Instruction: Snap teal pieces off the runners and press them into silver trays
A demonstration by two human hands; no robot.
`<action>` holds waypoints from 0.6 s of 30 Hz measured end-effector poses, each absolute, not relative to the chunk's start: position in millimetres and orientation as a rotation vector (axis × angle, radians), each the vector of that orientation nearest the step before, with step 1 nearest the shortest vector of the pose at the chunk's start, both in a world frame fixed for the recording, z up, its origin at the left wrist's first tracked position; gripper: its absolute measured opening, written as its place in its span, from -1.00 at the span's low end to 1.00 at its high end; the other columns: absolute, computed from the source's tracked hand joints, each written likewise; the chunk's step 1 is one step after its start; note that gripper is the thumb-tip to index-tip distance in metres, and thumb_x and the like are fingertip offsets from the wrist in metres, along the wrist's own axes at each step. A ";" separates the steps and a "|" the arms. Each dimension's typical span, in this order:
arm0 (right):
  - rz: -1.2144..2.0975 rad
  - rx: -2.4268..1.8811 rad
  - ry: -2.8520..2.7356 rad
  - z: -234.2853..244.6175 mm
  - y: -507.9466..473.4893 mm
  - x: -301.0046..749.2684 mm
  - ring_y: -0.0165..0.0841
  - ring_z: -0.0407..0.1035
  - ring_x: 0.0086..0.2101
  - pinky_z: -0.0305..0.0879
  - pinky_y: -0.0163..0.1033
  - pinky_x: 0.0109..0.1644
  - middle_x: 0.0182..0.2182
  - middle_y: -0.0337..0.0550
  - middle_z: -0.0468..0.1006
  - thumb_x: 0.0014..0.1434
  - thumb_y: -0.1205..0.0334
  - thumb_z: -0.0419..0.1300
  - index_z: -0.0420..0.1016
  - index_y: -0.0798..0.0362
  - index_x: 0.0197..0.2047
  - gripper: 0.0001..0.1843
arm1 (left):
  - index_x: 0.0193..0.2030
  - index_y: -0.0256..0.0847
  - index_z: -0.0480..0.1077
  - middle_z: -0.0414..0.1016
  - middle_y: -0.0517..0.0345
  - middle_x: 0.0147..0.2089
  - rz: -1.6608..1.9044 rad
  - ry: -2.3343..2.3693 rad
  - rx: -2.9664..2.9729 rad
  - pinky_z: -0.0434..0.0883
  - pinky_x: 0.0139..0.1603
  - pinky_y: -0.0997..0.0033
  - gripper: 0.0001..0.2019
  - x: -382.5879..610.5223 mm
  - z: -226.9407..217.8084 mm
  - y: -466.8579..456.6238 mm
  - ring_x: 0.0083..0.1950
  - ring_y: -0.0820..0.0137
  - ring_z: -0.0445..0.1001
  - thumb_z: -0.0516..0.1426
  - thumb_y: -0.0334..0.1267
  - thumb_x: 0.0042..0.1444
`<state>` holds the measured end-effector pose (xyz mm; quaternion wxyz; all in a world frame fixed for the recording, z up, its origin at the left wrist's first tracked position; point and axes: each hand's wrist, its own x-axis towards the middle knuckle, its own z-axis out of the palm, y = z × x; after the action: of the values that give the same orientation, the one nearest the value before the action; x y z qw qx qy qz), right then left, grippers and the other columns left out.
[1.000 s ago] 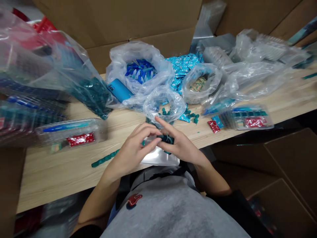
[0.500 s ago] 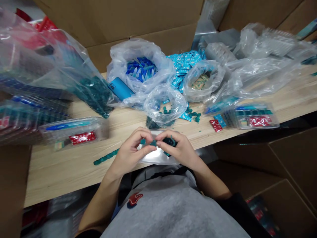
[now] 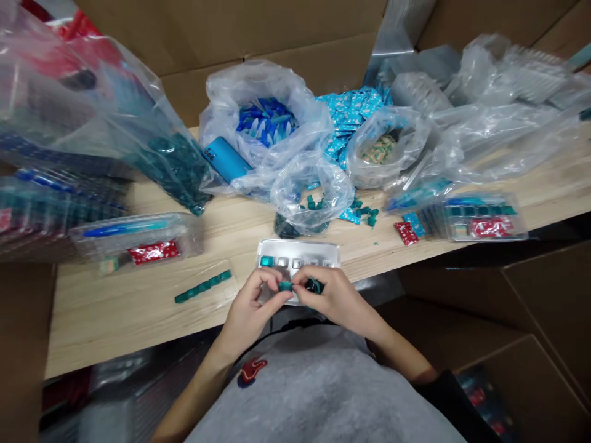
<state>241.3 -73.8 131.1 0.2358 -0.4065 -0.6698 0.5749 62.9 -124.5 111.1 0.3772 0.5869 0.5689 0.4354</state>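
My left hand (image 3: pixel 256 301) and my right hand (image 3: pixel 335 295) meet at the table's front edge. A small dark teal piece (image 3: pixel 285 286) is pinched in my left fingers, and my right fingertips touch its other end. More teal pieces (image 3: pixel 314 285) show in the curl of my right hand, partly hidden. Under my hands lies a shiny pale tray (image 3: pixel 300 247) with a row of square wells; a teal piece (image 3: pixel 266 261) fills the leftmost one. To the left, a strip of joined teal pieces (image 3: pixel 203 287) rests on or in clear plastic.
Behind the tray stands an open clear bag (image 3: pixel 339 200) with teal pieces. Further back are a bag of blue pieces (image 3: pixel 268 123), a blue phone (image 3: pixel 226 159) and blue packets (image 3: pixel 353 114). Filled clear packs stand left (image 3: pixel 133 237) and right (image 3: pixel 484 216). Cardboard boxes (image 3: pixel 517 289) are below right.
My hands have come slightly down and toward me, uncovering the tray's row of wells. The teal piece stays between my fingers. The whole view has shifted a little.
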 end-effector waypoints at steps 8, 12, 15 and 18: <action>1.446 -1.301 -1.797 132.6 -62.4 246.5 -0.44 0.34 -0.48 0.22 -0.32 -0.35 -0.47 -0.27 0.49 0.24 0.16 0.12 0.50 0.06 -0.10 -0.76 | -0.28 -0.09 0.38 0.56 0.20 -0.31 1.011 1.738 2.184 0.12 -0.05 0.12 -0.85 54.4 112.4 -90.9 -0.23 0.27 0.39 0.13 -0.11 0.28; 1.347 -1.340 -1.661 134.3 -55.8 261.5 -0.44 0.35 -0.48 0.30 -0.30 -0.29 -0.50 -0.30 0.45 0.21 0.13 0.16 0.50 0.06 -0.15 -0.78 | -0.17 -0.05 0.43 0.56 0.19 -0.29 0.879 1.681 2.225 0.10 -0.05 0.13 -0.88 51.3 113.0 -88.2 -0.22 0.25 0.36 0.13 -0.12 0.29; 1.285 -1.347 -1.626 135.7 -50.9 268.9 -0.44 0.35 -0.47 0.32 -0.28 -0.23 -0.53 -0.31 0.44 0.20 0.15 0.18 0.50 0.05 -0.18 -0.81 | -0.17 -0.04 0.47 0.56 0.12 -0.18 0.852 1.687 2.209 0.09 -0.06 0.14 -0.87 49.2 110.2 -89.1 -0.13 0.20 0.33 0.11 -0.13 0.30; 1.290 -1.338 -1.577 136.9 -48.2 271.6 -0.45 0.36 -0.48 0.33 -0.28 -0.25 -0.53 -0.32 0.43 0.18 0.15 0.19 0.51 0.06 -0.19 -0.82 | -0.22 -0.07 0.48 0.53 0.09 -0.13 0.826 1.740 2.198 0.11 -0.10 0.18 -0.82 47.3 104.2 -87.7 -0.11 0.20 0.31 0.06 -0.16 0.33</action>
<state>271.6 -48.2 136.9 0.3448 -0.5154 -0.6074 0.4966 47.3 -87.7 104.2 0.1095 0.7475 0.5919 0.2808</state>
